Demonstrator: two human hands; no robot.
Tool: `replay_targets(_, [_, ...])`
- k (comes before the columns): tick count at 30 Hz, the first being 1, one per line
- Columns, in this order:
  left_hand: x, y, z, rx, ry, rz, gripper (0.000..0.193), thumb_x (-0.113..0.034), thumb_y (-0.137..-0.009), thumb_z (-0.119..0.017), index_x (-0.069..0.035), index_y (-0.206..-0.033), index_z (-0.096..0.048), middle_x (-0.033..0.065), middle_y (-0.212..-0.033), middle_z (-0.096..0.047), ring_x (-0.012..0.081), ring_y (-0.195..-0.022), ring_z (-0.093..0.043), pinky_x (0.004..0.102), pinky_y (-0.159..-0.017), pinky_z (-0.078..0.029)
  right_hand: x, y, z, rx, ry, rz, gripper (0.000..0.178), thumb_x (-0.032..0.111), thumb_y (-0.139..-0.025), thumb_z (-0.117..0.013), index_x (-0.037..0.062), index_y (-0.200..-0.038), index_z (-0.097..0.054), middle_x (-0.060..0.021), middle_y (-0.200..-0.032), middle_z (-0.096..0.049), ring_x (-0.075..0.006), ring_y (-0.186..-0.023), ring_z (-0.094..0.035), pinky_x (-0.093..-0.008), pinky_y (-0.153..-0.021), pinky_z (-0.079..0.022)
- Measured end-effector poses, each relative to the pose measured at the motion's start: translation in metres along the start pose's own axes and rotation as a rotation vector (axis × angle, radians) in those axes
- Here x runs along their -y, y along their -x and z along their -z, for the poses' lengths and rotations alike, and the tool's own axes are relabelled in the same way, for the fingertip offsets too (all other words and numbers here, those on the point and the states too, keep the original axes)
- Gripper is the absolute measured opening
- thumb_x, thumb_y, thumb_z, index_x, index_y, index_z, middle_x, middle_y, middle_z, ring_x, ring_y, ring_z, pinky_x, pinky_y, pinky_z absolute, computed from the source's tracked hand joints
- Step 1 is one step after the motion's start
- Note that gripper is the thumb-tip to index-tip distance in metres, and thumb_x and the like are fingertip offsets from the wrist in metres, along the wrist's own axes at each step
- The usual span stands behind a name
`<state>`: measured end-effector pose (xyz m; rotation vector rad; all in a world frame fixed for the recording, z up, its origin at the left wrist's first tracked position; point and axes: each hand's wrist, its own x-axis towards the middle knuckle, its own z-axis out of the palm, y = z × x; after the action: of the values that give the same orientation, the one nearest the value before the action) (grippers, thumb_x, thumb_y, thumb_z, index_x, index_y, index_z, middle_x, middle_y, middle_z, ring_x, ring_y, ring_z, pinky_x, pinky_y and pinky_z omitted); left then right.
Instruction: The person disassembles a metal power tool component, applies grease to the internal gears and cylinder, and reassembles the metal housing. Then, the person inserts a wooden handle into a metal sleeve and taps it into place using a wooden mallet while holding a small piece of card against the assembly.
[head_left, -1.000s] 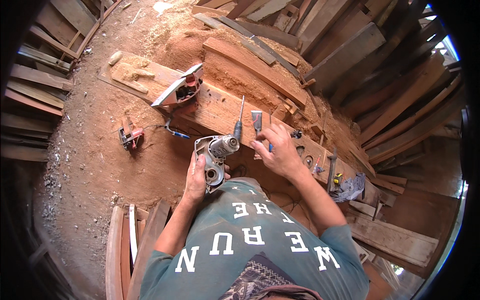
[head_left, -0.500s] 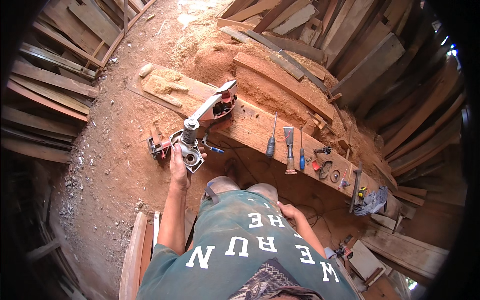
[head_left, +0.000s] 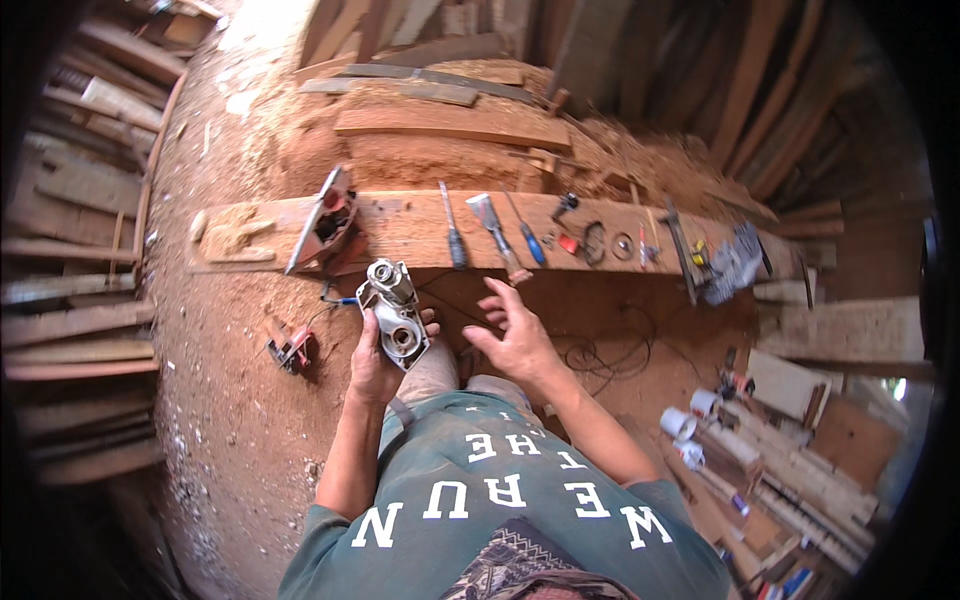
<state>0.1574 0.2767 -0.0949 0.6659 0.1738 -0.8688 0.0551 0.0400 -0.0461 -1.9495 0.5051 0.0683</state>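
Gripped in left hand (head_left: pixel 374 370), w/ fingers (head_left: pixel 431 322) showing at right side: silver-grey metal housing (head_left: pixel 392 312), elongated, w/ raised rim. Round cyl. part at far end, round recess w/ dark bore at near end. Tilted, far end leaning a bit left, open face up. Held on near side of surface (head_left: pixel 400 232), by person's left knee (head_left: pixel 436 374).

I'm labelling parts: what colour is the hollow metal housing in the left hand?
The hollow metal housing is silvery grey, clearest in the head view.
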Motion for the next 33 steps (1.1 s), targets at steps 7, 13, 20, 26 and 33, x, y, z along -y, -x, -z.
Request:
replay_targets(7, [0.057,-0.034,-0.056,0.144,-0.047,0.137,0.061,-0.053,-0.113,-0.045,-0.01,-0.157,-0.045,0.016,-0.143,-0.063,0.0331,-0.131,-0.064,0.0501,-0.116,-0.049,0.02,0.024,0.006,-0.14,0.114,0.012,0.119,0.042,-0.079,-0.091,0.0074,-0.168,-0.021,-0.0257,-0.145,-0.058,-0.044,-0.132,-0.058,-0.0544,-0.113,-0.046])
replay_targets(13, [0.074,-0.057,-0.071,0.179,-0.116,0.183,0.057,-0.045,-0.115,-0.045,-0.016,-0.163,-0.034,0.0081,-0.158,-0.051,0.027,-0.143,-0.051,0.0488,-0.123,-0.039,0.007,0.019,0.003,-0.212,0.309,-0.083,0.131,0.04,-0.075,-0.092,0.0058,-0.169,-0.008,-0.0271,-0.143,-0.057,-0.0464,-0.128,-0.057,-0.0578,-0.11,-0.043])
replay_targets(20, [0.07,-0.091,-0.049,0.188,-0.006,0.445,0.058,-0.045,-0.114,-0.048,-0.016,-0.162,-0.036,0.0089,-0.156,-0.054,0.0282,-0.142,-0.054,0.0479,-0.122,-0.042,0.001,0.006,-0.006,-0.33,0.303,-0.143,0.131,0.042,-0.076,-0.092,0.0018,-0.169,-0.009,-0.0277,-0.142,-0.057,-0.0452,-0.132,-0.053,-0.0569,-0.112,-0.041])
replay_targets(26, [0.075,-0.108,-0.04,0.207,0.006,0.571,0.058,-0.047,-0.113,-0.048,-0.016,-0.161,-0.04,0.009,-0.158,-0.054,0.0293,-0.143,-0.054,0.0499,-0.12,-0.045,-0.004,-0.001,0.005,-0.379,0.211,-0.17,0.125,0.042,-0.076,-0.092,-0.0003,-0.167,-0.017,-0.0287,-0.14,-0.06,-0.0457,-0.128,-0.057,-0.0551,-0.111,-0.044])
replay_targets(33, [0.091,-0.125,-0.047,0.198,-0.016,0.59,0.066,-0.054,-0.11,-0.048,-0.008,-0.158,-0.044,0.0189,-0.149,-0.061,0.0367,-0.134,-0.063,0.0508,-0.113,-0.052,-0.086,-0.023,0.062,-0.559,-0.113,-0.199,0.079,0.031,-0.087,-0.085,0.0018,-0.152,-0.049,-0.0189,-0.138,-0.065,-0.0294,-0.123,-0.064,-0.0451,-0.1,-0.054])
